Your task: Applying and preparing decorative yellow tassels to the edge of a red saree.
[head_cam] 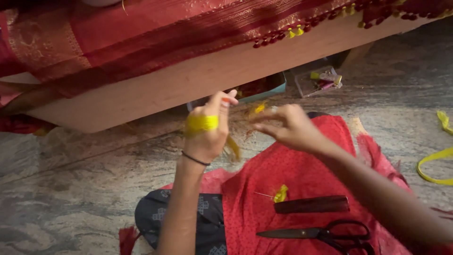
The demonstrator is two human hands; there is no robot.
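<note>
Mottled grey-and-cream stone floor (85, 174), the supporting surface. A pale wooden frame (188, 80) rests on it at the top, draped with dark red, gold-patterned cloth (141, 33) edged in red and yellow tassels (297, 32). Under the frame sit a teal tray (278, 87) and a clear plastic box (321, 80) of small items. Yellow ribbon (436, 165) lies at right. Red cloth (302, 174) spread at lower centre carries black scissors (325, 233), a dark comb (311, 204) and a small yellow tassel (281, 193).
</note>
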